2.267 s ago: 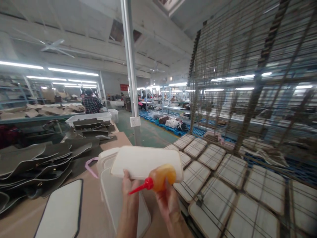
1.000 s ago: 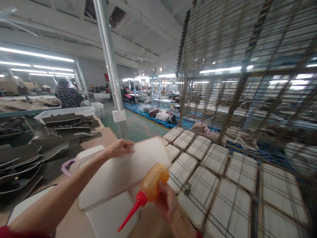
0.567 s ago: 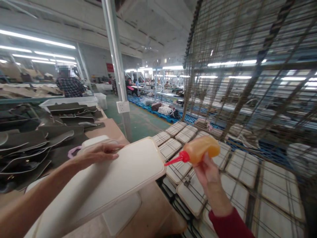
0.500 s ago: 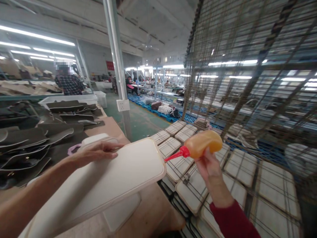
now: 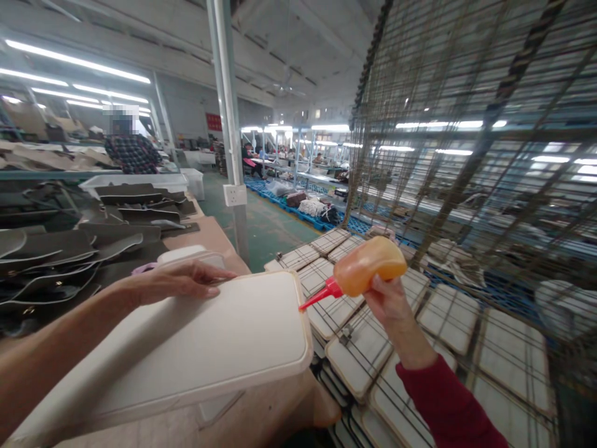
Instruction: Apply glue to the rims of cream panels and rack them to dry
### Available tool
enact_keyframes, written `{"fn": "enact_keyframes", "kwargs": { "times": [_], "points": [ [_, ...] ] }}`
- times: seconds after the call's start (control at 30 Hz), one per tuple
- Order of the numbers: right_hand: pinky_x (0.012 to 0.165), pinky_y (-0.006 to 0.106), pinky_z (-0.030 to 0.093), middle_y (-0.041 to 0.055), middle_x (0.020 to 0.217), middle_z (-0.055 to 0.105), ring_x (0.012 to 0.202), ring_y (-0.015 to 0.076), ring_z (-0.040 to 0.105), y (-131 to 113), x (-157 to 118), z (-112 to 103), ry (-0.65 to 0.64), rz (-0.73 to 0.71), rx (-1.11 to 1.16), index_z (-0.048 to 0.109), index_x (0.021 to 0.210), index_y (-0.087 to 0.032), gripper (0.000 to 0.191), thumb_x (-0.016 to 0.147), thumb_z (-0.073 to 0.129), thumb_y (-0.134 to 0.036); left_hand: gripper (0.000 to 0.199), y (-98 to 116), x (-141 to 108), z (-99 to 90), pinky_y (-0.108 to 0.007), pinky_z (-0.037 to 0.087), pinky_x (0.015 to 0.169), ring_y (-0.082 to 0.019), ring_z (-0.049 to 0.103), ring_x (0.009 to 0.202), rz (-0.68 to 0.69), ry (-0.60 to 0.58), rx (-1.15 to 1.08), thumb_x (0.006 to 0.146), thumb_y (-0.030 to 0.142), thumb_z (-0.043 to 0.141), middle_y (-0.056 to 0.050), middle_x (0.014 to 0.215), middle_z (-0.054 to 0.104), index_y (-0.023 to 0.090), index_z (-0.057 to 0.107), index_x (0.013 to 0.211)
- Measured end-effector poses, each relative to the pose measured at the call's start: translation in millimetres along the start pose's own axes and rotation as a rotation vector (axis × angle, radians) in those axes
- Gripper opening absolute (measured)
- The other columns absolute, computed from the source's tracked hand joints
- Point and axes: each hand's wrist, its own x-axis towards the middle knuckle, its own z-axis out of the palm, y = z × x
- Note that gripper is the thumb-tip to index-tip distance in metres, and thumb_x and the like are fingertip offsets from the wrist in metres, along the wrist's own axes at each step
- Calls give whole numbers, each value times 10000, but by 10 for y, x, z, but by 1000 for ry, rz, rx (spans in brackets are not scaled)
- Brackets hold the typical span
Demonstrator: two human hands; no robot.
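A long cream-white panel with rounded corners and a raised rim slants across the front of the view. My left hand grips its far edge, thumb on top and the fingers partly hidden. My right hand is closed around a squeeze bottle of amber liquid, tilted down to the left. Its red nozzle has its tip at the rim on the panel's right end. Under the panel, part of another pale piece shows on the worktable.
Pale panels lie on a wire rack at right, with upright wire mesh behind. Dark grey pieces are heaped at left. A post with a socket box stands ahead. A person in a checked shirt is farther back.
The bottle has moved left and slightly down, its nozzle tip shifting along the panel's end rim. The panel's right end has turned a little. My left hand keeps its hold.
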Motion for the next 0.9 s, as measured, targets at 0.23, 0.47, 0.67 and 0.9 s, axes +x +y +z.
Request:
{"fn": "enact_keyframes", "kwargs": {
  "times": [0.23, 0.47, 0.67, 0.9],
  "points": [
    [830, 435, 528, -42, 739, 709, 665, 169, 652, -61, -102, 24, -65, 34, 0, 652, 952, -293, 601, 401, 892, -280, 491, 129, -82, -53, -324, 488, 778, -298, 645, 919, -61, -219, -33, 602, 281, 746, -69, 927, 737, 146, 727, 1074],
    [850, 503, 502, -19, 744, 709, 734, 223, 660, -104, -187, 16, -45, 77, -6, 655, 946, -302, 638, 355, 895, -316, 448, 96, -97, -129, -344, 477, 839, -309, 622, 989, -92, -178, -14, 591, 275, 770, -55, 955, 739, 174, 744, 1026],
    [838, 480, 503, -20, 787, 703, 707, 200, 640, -117, -257, -25, -64, 78, -11, 648, 988, -312, 636, 393, 875, -307, 464, 28, -106, -134, -308, 483, 801, -274, 645, 928, -79, -179, -29, 610, 262, 745, -58, 957, 741, 176, 729, 1066],
    [846, 480, 496, 0, 801, 702, 742, 209, 629, -116, -329, -49, -13, 18, -43, 651, 1004, -306, 625, 416, 863, -300, 574, -19, -136, -109, -317, 485, 761, -302, 638, 941, -97, -220, -138, 616, 298, 762, -84, 956, 733, 159, 677, 1166]
  ]
}}
